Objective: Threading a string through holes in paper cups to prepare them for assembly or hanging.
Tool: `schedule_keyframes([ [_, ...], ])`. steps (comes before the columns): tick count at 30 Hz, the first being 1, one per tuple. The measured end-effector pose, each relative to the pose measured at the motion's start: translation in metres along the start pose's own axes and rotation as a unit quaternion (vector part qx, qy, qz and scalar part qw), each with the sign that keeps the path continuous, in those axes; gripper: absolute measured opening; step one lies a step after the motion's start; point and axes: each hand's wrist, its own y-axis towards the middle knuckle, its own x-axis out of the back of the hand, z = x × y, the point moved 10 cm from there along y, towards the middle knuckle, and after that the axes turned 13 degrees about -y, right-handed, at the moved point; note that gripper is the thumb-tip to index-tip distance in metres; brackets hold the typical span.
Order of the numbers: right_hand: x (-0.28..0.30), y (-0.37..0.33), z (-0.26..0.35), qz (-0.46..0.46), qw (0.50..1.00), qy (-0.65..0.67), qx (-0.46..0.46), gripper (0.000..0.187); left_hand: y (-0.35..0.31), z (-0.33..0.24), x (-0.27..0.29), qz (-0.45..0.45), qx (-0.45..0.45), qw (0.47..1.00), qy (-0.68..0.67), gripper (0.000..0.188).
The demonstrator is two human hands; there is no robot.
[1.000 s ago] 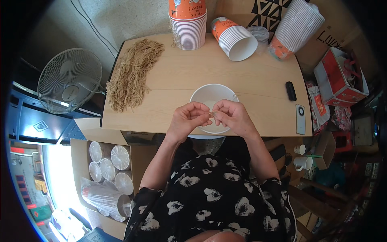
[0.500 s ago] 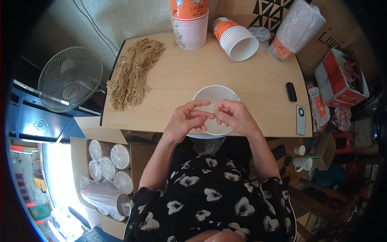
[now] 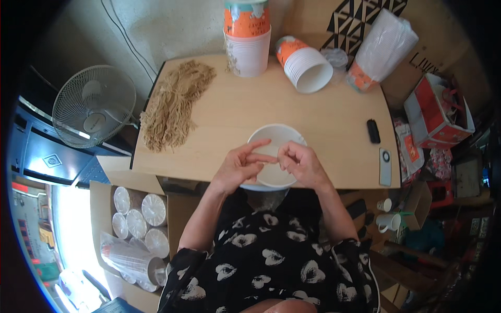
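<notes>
A white paper bucket (image 3: 276, 179) stands at the table's front edge, its mouth toward me. My left hand (image 3: 241, 166) is over its left side, index and middle fingers stretched out, thumb pressed in against the fingers behind them. The tip of its middle finger meets my right hand (image 3: 300, 163), which is closed in a pinch over the bucket's right side. A thin tan string runs between the fingertips, now mostly hidden and too fine to follow. To the far left lies a loose bundle of tan strings (image 3: 175, 104).
Orange-and-white buckets stand in a tall stack (image 3: 248, 55); another stack (image 3: 305, 65) lies on its side, beside a bagged one (image 3: 383, 47). A black object (image 3: 373, 131) and a phone (image 3: 385, 167) lie right. A fan (image 3: 94, 107) and carton of wrapped stacks (image 3: 136, 224) are left.
My left middle finger has straightened toward my right hand, which has curled more tightly. The whole view has shifted slightly, so the table sits lower in the picture.
</notes>
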Motion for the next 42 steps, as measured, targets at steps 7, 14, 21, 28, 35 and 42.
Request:
schedule_keyframes([
  [7, 0.010, -0.012, 0.022, -0.043, 0.993, -0.103, 0.021, 0.011, -0.009, -0.018, -0.002, -0.071, -0.169, 0.957, 0.225, 0.015],
  [14, 0.023, -0.023, 0.019, -0.044, 0.992, -0.109, 0.046, 0.006, -0.014, -0.031, -0.025, -0.038, -0.225, 0.897, 0.378, 0.008],
  [21, 0.074, -0.041, -0.014, -0.183, 0.982, 0.049, 0.019, 0.004, -0.024, -0.042, -0.019, -0.014, -0.267, 0.831, 0.488, 0.004],
  [28, 0.087, -0.048, -0.071, -0.228, 0.950, 0.214, 0.015, 0.008, -0.028, -0.034, -0.017, 0.097, -0.253, 0.806, 0.526, 0.013],
  [35, 0.077, -0.051, -0.118, -0.213, 0.924, 0.316, 0.009, 0.009, -0.025, 0.001, -0.054, 0.243, -0.248, 0.608, 0.714, 0.039],
  [42, 0.105, -0.064, -0.105, -0.302, 0.924, 0.224, 0.064, 0.017, 0.030, -0.056, -0.078, 0.251, -0.269, 0.629, 0.685, 0.038],
])
